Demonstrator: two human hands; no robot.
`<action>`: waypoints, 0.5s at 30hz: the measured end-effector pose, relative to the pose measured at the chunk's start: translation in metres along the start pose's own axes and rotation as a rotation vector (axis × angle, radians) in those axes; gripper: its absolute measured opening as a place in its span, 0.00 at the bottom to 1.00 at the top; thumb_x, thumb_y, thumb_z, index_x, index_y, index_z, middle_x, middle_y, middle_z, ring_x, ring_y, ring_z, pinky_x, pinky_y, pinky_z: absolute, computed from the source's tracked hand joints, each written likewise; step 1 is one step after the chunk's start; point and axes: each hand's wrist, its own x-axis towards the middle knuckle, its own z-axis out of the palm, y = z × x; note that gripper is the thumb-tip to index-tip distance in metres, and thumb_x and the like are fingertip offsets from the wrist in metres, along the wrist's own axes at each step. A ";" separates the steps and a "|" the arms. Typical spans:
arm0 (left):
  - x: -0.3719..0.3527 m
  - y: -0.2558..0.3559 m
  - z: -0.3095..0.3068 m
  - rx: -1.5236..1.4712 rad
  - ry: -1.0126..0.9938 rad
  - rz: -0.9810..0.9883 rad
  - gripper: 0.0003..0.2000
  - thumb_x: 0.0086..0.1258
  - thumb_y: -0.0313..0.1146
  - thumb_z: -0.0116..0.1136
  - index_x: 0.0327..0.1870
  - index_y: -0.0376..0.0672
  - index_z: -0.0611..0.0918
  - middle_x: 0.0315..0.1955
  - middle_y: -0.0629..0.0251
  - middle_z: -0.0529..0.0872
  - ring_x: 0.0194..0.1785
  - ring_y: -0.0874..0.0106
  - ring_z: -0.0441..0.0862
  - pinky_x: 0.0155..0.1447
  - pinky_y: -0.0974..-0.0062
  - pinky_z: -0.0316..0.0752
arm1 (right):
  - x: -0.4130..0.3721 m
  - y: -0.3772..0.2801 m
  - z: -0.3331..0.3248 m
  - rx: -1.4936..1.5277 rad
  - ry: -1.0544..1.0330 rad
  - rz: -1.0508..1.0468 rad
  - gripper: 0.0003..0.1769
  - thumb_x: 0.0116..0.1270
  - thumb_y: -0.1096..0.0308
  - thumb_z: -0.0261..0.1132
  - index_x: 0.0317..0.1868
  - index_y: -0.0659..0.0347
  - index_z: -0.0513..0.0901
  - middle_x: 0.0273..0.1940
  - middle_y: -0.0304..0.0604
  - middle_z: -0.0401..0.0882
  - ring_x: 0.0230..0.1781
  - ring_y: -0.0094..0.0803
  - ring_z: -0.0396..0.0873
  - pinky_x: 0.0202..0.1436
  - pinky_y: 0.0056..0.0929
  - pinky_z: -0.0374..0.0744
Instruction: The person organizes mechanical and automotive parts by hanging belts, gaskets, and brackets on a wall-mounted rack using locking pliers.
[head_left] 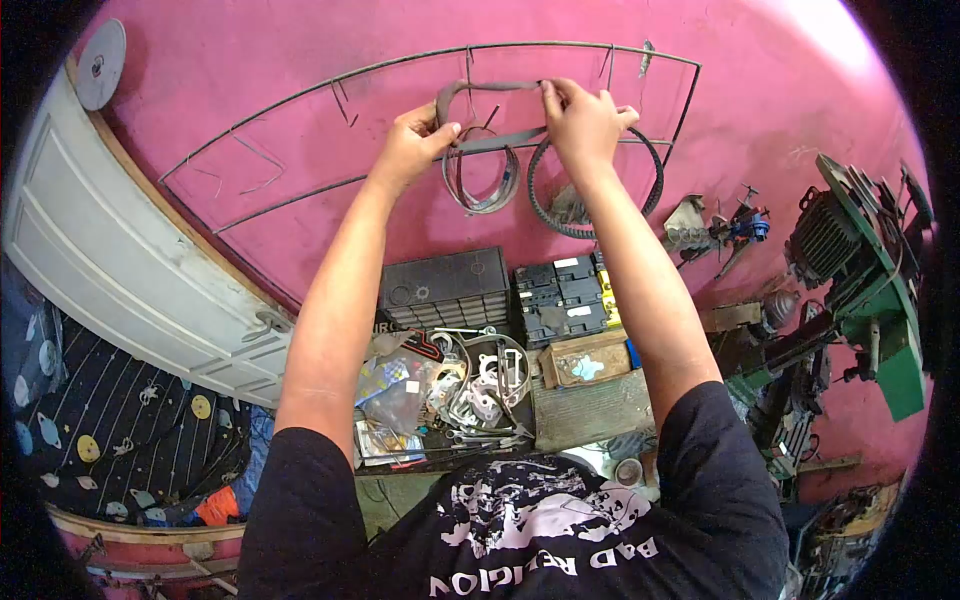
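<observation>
A grey flat band [503, 142] forms a long loop, stretched sideways between my two hands in front of the pink wall. My left hand [408, 148] grips its left end, thumb pressed against the fingers. At the upper right of the loop, my right hand [584, 125] pinches the band between thumb and fingertips. Both arms reach up to a wire rack [350, 71] on the wall. Thin ring-shaped bands [490, 205] hang just below the loop. A black ribbed belt [537, 205] hangs beside them, partly covered by my right forearm.
Below stand a black case [445, 280], dark batteries [562, 290] and a cardboard box [600, 350]. A round tray [527, 370] holds metal parts. A white door [130, 225] is at left; a green machine [895, 365] juts in at right.
</observation>
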 end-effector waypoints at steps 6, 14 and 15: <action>-0.003 -0.025 0.004 -0.106 0.064 -0.075 0.21 0.73 0.33 0.66 0.66 0.42 0.82 0.33 0.78 0.82 0.40 0.83 0.77 0.52 0.78 0.75 | -0.003 -0.002 0.023 -0.087 -0.167 -0.090 0.13 0.70 0.45 0.65 0.45 0.37 0.92 0.35 0.33 0.90 0.46 0.38 0.82 0.57 0.57 0.63; -0.005 0.005 0.001 -0.152 0.013 0.075 0.19 0.74 0.31 0.65 0.64 0.39 0.83 0.32 0.76 0.82 0.38 0.84 0.77 0.43 0.80 0.74 | 0.012 -0.005 -0.003 0.205 -0.278 -0.002 0.15 0.67 0.46 0.70 0.45 0.44 0.91 0.43 0.35 0.89 0.48 0.38 0.80 0.54 0.49 0.60; -0.006 0.010 0.001 -0.126 0.007 0.032 0.18 0.75 0.32 0.65 0.63 0.38 0.83 0.32 0.75 0.83 0.38 0.84 0.78 0.43 0.81 0.74 | 0.012 -0.006 -0.005 0.203 -0.277 -0.001 0.15 0.67 0.46 0.70 0.45 0.44 0.91 0.43 0.35 0.89 0.48 0.38 0.80 0.54 0.49 0.60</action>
